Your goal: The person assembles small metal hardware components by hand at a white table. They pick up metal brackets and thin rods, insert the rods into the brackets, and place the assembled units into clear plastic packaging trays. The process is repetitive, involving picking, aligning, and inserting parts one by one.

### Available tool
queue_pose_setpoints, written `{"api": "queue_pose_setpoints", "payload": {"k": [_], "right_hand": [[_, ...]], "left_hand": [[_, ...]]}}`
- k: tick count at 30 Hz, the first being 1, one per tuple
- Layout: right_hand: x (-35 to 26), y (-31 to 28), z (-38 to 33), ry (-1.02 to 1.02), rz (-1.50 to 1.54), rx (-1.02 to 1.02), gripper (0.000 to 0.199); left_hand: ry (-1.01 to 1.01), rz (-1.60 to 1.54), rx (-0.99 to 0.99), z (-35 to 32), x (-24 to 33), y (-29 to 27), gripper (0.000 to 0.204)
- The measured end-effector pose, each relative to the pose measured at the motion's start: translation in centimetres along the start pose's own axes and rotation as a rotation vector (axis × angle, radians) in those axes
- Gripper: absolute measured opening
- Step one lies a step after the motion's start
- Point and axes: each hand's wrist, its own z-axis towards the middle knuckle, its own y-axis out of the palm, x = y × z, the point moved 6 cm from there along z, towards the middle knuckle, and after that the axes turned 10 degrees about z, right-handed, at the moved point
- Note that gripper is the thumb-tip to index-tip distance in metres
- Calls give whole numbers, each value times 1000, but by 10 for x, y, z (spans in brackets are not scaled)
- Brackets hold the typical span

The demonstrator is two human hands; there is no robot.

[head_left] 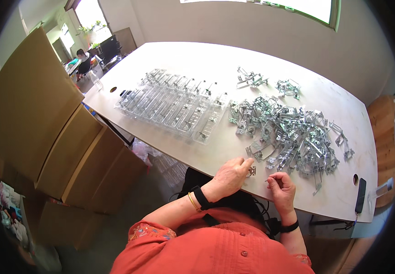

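Note:
My left hand (232,176) rests at the near table edge, its fingertips pinched on a small silver metal part (251,171). My right hand (281,187) is close beside it, fingers curled around a thin small piece I cannot make out. Just beyond both hands lies a large heap of silver metal brackets (288,134). Two smaller clusters of brackets (251,80) lie farther back. Clear plastic trays (174,102) holding brackets in rows lie to the left on the white table (197,59).
Large brown cardboard boxes (60,137) are stacked on the floor at the left. A black flat device (361,195) lies near the table's right corner by a round cable hole (355,179). Another person sits at a far desk (82,61).

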Motion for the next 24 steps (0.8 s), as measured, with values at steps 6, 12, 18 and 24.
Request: {"api": "queue_pose_setpoints", "payload": {"k": [6, 12, 18, 24], "right_hand": [[-4, 2, 3, 17, -2, 0, 8], [-2, -1, 5, 54, 18, 5, 6], [1, -4, 4, 91, 38, -16, 6], [-7, -17, -9, 54, -28, -58, 8]], "left_hand": [[60, 4, -19, -6, 3, -5, 45], [9, 5, 24, -16, 2, -13, 53], [11, 27, 62, -19, 2, -11, 42], [21, 95, -23, -4, 18, -11, 35]]}}
